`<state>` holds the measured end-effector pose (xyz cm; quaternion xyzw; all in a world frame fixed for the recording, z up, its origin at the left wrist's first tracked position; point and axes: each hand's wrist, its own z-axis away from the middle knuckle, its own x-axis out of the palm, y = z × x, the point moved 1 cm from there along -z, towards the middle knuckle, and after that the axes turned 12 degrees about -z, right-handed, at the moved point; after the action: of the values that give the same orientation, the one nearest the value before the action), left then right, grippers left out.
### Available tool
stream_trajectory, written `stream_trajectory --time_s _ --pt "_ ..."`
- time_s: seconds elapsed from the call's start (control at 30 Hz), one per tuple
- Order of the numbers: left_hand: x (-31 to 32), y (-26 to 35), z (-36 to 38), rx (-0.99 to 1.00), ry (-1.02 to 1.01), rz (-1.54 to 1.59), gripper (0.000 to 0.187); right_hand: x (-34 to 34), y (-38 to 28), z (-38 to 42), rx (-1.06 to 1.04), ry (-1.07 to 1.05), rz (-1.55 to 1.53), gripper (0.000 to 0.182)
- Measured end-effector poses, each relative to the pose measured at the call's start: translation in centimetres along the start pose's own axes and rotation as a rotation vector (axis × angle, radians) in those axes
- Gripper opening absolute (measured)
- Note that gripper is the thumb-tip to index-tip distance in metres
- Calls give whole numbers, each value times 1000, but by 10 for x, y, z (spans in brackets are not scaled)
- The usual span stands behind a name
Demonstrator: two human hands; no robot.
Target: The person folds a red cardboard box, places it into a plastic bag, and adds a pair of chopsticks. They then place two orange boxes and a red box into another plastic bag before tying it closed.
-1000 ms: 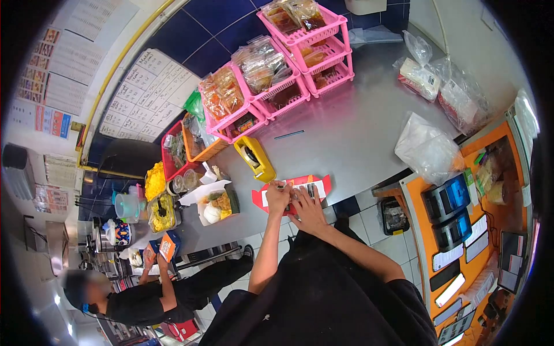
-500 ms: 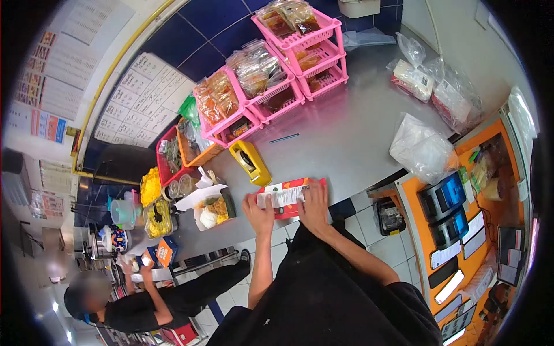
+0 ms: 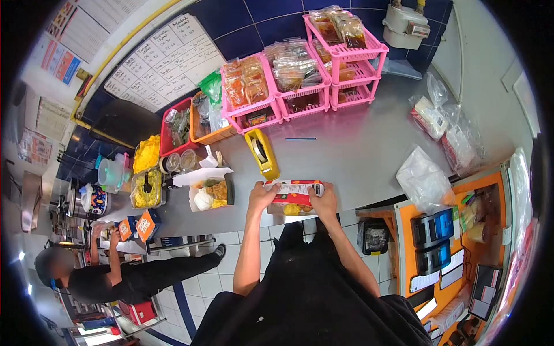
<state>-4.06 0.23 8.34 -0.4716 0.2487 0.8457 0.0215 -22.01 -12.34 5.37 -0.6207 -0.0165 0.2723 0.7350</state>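
A red box (image 3: 288,197) with a white printed label on top sits at the counter's near edge, yellow food showing through its near side. My left hand (image 3: 262,196) grips its left end and my right hand (image 3: 324,200) its right end. Just beyond the box stands a yellow tape dispenser (image 3: 262,154). To the left is an open box (image 3: 211,195) holding a white mound, yellow food and brown pieces. A thin blue stick (image 3: 300,138) lies farther back on the counter.
Pink baskets (image 3: 300,109) with bagged sauces stand at the back. Red (image 3: 175,128) and orange baskets are left of them, near yellow rice tubs (image 3: 148,187). White plastic bags (image 3: 425,180) lie right. A co-worker (image 3: 104,279) holds an orange-and-blue box at lower left.
The view has shifted, and the box's near side with yellow food now shows. My hands have moved from its top to its two ends. The co-worker's hands have moved onto an orange-and-blue box.
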Motion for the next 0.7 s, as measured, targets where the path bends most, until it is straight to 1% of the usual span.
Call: stream_trajectory --time_s 0.03,0.07,0.1,0.13,0.17,0.2,0.27,0.3,0.33,0.37,0.4,0.47,0.5,0.53,0.6,0.63,0.67,0.7 --pt "6 -1 1 2 1 8 87 -1 0 2 -20 -38 14 58" --pt "17 -4 4 0 6 -32 82 2 8 3 -27 -36 18 58" --pt "25 -6 6 -1 13 -73 78 9 22 3 -60 -66 71 55" --pt "27 -6 9 3 18 -69 78 12 21 5 -91 -96 122 53" --pt "29 -7 12 24 40 -22 75 14 23 8 -4 -156 103 50" --pt "31 -8 15 40 59 26 72 14 21 10 -4 -158 107 50" --pt "43 -10 17 36 24 23 70 14 19 13 14 -148 53 54" --pt "64 -20 13 60 120 62 71 19 26 14 16 -152 58 54" --pt "75 -27 14 84 215 100 71 24 36 17 -47 -142 62 56" --pt "85 -37 15 206 325 -18 72 28 48 20 -107 -134 67 58" --pt "74 -37 20 200 317 -25 72 26 51 22 -96 -138 66 58" --pt "47 -29 34 64 -33 177 69 10 50 23 -294 -222 53 62" --pt "72 -52 20 264 264 309 61 5 50 20 -136 -302 -3 66" --pt "64 -53 22 267 259 302 61 0 45 20 -129 -298 -8 66" --pt "37 -57 26 365 374 502 49 -11 28 22 -497 -176 225 78" --pt "20 -56 28 427 318 421 44 -18 9 23 -517 -289 313 94" --pt "5 -53 30 425 316 420 44 -20 -3 19 -514 -291 313 94" --pt "-14 -39 36 588 217 123 45 -19 -12 16 -610 -514 460 98"
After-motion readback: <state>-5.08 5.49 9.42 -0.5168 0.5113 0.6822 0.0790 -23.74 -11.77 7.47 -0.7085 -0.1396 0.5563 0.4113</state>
